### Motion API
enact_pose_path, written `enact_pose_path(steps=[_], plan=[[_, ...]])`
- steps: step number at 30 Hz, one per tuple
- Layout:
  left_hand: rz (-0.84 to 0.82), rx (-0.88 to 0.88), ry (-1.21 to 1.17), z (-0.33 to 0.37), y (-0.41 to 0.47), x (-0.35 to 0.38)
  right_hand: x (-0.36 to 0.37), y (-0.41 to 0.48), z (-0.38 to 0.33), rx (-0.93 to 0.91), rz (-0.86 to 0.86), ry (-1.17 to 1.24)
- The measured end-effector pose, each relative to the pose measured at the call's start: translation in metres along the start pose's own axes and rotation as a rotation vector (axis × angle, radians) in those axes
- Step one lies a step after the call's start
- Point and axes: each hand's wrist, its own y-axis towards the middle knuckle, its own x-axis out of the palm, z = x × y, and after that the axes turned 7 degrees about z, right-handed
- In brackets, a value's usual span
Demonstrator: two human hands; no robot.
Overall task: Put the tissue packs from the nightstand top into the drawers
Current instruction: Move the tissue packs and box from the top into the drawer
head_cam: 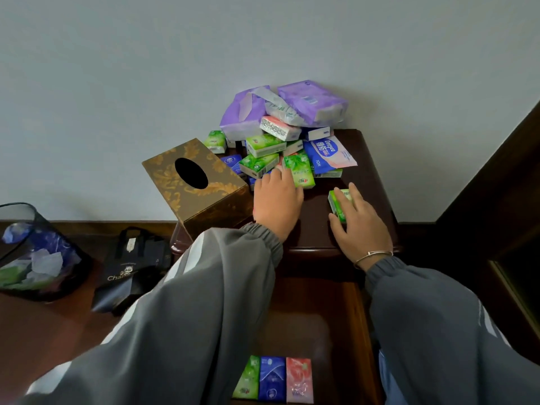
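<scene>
Your right hand (356,226) palm down, fingers curled round green pack (336,201); left hand (277,201) touching pile (267,146), grip unclear.

gold tissue box (195,182), black paper bag (131,267), wastebasket (38,252)
</scene>
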Motion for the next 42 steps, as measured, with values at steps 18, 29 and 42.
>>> enact_pose_path(steps=[18, 29, 42], plan=[[0.018, -0.287, -0.327, 0.025, 0.045, 0.020, 0.003, -0.003, 0.000, 0.028, 0.072, -0.032], [-0.157, -0.655, -1.214, 0.003, -0.024, -0.022, -0.007, -0.002, -0.004, 0.146, 0.152, 0.160], [-0.776, -0.858, -1.578, -0.063, -0.093, -0.066, -0.105, -0.032, -0.057, 0.168, -0.565, 1.294]])
